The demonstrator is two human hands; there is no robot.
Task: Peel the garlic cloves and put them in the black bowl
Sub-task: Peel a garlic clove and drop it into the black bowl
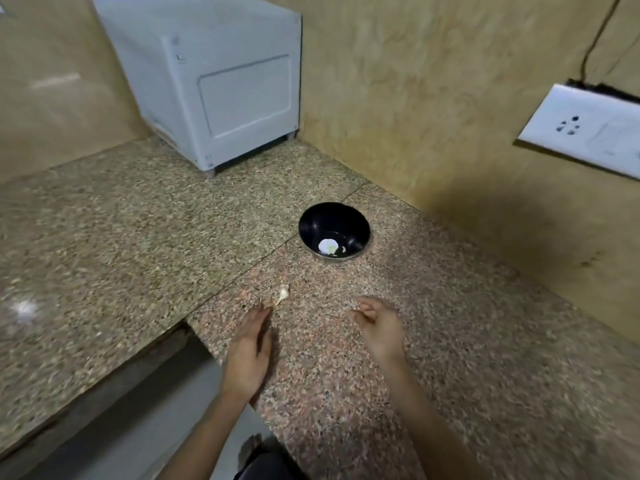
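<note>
– Two hands low over the counter. How do they lie?
– The left hand (pixel 247 344) is flat, fingers straight and together, released, tips aimed at the garlic clove (pixel 282 294). The right hand (pixel 377 323) has its fingers curled in toward the thumb. It is blurred, so I cannot tell whether they pinch anything.
– Where are the edges?
– The granite counter (pixel 467 341) is L-shaped. Its inner corner sits just left of the left wrist, where the front edge drops away to the floor, and the left forearm crosses that edge. Right of the right hand, bare stone runs to the wall.
– And the clove?
– It lies on the stone just ahead of the left fingertips, so close that I cannot tell if they touch. It is pale beige, with the thin tail toward the hand and the fatter end away.
– Farther back?
– The black bowl (pixel 325 220) stands well apart from the clove, just right of a seam in the stone, with open counter all round. Inside are a pale round patch and a small greenish bit, too small to name. Beyond, a white boxy appliance (pixel 221 81) stands on short feet in the corner. A socket plate (pixel 581 129) sits on the right wall, with a dark cable (pixel 595 39) above it.
</note>
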